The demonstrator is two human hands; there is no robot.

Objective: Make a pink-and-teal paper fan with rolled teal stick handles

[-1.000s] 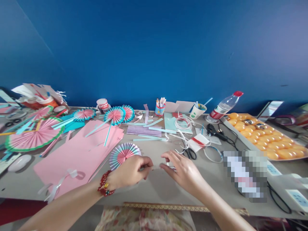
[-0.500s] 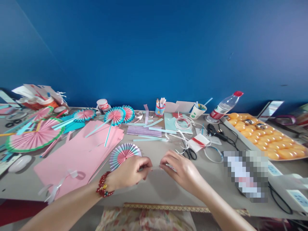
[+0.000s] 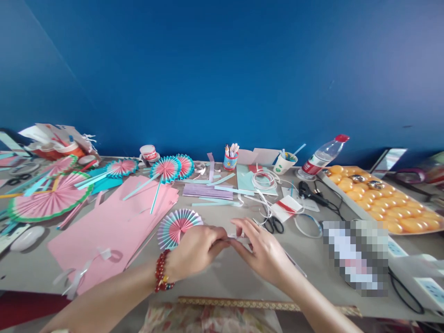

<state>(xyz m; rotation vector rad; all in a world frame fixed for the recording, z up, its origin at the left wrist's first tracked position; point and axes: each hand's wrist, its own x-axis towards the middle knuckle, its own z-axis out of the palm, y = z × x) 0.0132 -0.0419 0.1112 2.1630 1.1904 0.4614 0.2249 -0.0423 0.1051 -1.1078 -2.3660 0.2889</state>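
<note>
Near the table's (image 3: 229,282) front edge, your left hand (image 3: 196,252) pinches a pale strip (image 3: 236,235), right hand (image 3: 263,252) spread around it.

Right at my fingertips, a pale scrap (image 3: 236,235), too small and too covered to make out! My left hand (image 3: 196,252) hides the lower right of the paper fan (image 3: 176,226). Over on the right, a pixelated object (image 3: 357,259) beats me completely, the power strip (image 3: 428,282) runs off the edge, and the bottom cuts off both my forearms (image 3: 113,296)!
</note>
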